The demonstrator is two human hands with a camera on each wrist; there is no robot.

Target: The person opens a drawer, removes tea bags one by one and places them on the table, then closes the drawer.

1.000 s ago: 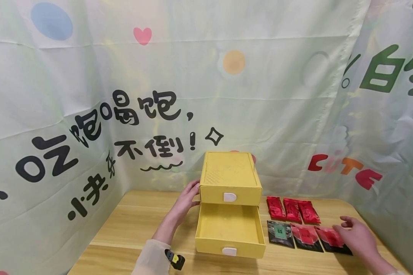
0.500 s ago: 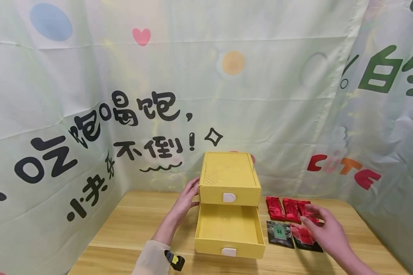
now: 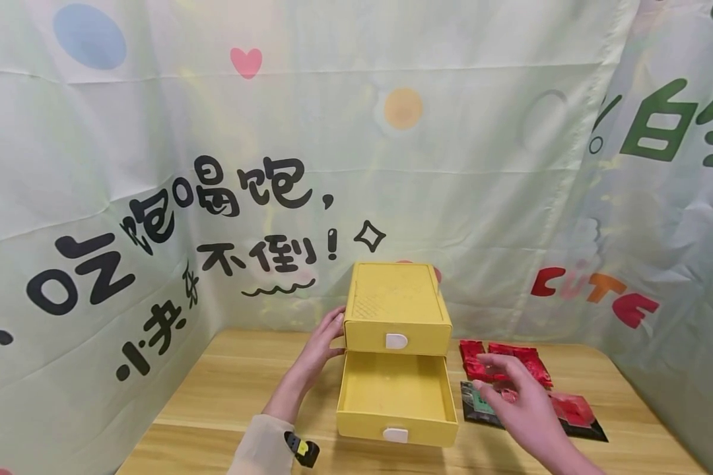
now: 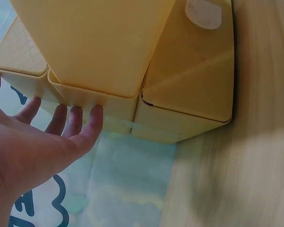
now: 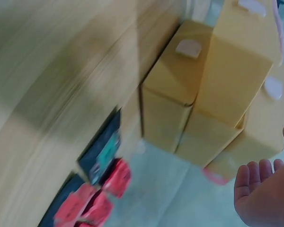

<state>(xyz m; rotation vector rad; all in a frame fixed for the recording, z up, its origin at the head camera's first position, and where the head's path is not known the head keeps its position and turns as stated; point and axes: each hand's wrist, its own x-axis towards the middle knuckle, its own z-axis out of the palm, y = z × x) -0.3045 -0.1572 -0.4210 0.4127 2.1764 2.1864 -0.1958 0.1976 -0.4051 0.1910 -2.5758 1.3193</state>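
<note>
A yellow drawer cabinet [image 3: 399, 293] with white handles stands on the table, its middle drawer [image 3: 395, 386] pulled out with nothing inside. My left hand [image 3: 317, 349] rests against the cabinet's left side; the left wrist view shows the fingertips [image 4: 97, 113] on the wall. To the right of the cabinet, my right hand [image 3: 529, 409] hovers over flat packets, thumb and fingers apart and nothing held. Under it lies a black packet with a green label [image 3: 473, 409], partly covered. Beside that, a red-and-black packet [image 3: 576, 412] shows; another is mostly hidden by the hand.
Behind the flat packets lie red sachets [image 3: 531, 361] in a row, partly hidden by my right hand. A wooden table [image 3: 226, 389] carries everything. Printed cloth [image 3: 481, 198] hangs close behind and at both sides.
My right hand has swept left, from above the rightmost red-and-black packet to above the green-labelled one. The packets, cabinet and left hand stay in place.
</note>
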